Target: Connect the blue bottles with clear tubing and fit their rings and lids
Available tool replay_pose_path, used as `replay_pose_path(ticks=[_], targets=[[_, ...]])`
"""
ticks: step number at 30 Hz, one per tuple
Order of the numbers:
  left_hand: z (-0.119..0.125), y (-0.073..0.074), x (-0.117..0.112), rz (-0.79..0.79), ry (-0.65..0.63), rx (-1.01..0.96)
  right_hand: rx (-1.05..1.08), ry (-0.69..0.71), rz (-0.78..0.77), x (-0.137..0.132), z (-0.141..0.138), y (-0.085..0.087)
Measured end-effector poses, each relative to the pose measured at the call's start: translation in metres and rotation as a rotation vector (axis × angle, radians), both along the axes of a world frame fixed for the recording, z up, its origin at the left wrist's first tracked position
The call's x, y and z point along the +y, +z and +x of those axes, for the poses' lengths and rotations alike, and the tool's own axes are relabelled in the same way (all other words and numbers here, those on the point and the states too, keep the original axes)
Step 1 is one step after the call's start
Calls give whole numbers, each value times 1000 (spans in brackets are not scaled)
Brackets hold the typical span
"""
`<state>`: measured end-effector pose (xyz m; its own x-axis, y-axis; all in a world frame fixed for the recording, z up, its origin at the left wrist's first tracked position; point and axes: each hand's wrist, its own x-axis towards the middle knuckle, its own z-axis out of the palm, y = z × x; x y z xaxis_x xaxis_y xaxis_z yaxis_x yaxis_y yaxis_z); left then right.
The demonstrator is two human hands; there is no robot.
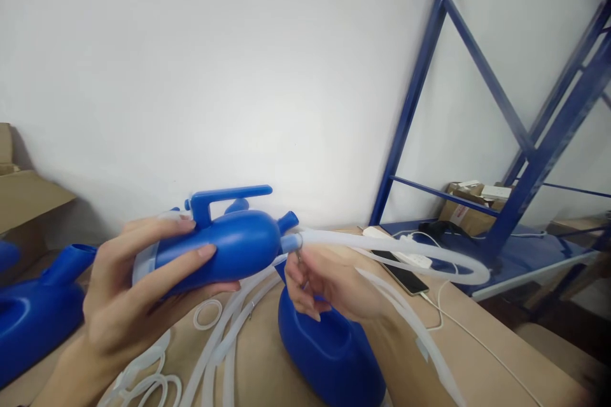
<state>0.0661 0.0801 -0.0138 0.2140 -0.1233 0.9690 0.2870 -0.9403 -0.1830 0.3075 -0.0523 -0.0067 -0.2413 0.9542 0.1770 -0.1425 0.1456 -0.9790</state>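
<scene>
Had the bottle up over the tabletop, gripped in the left hand — long axis roughly sideways, with spout toward the right hand. Had right fingers curled just under the hose joint, nearer than left — couldn't tell if pinching anything.

left hand — gripping, fingers parted | right hand — fingers curled, toward left

No legible text; red mark on carton perhaps print, too small.
</scene>
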Motion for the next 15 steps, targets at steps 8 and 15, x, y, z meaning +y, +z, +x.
replay_pose_path(ticks=[8,15], targets=[[2,7,0,66,1,63,-120,-54,-87,2,-1,-1],[5,1,7,163,-16,196,-153,-8,-126,11,-1,-11]])
